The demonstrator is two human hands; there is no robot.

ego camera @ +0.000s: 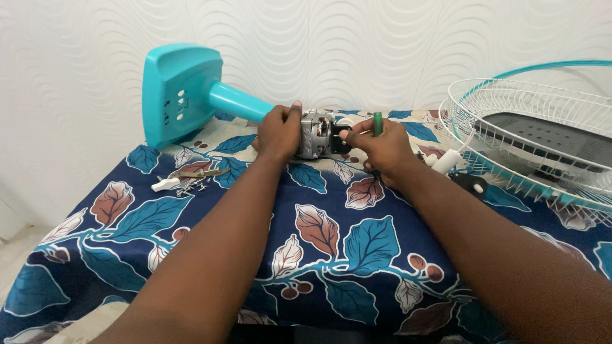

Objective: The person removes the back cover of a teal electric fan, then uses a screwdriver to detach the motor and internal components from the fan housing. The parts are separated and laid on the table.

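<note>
Between the hands: bare fan motor point(317, 134) lay on the leaf-print tablecloth point(344, 248).
Left hand point(278, 132): clasped the motor's near end.
Right hand point(382, 148): pinched a green-handled screwdriver point(377, 123) against it.
Left of hands: teal fan stand point(185, 92).

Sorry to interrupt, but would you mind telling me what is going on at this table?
A person is working on a taken-apart fan lying on a leaf-patterned tablecloth. The left hand grips the bare metal motor at the end of the teal stand. The right hand holds a green-handled screwdriver at the motor. Loose screws lie to the left, and the white wire grille sits on the right.
</note>
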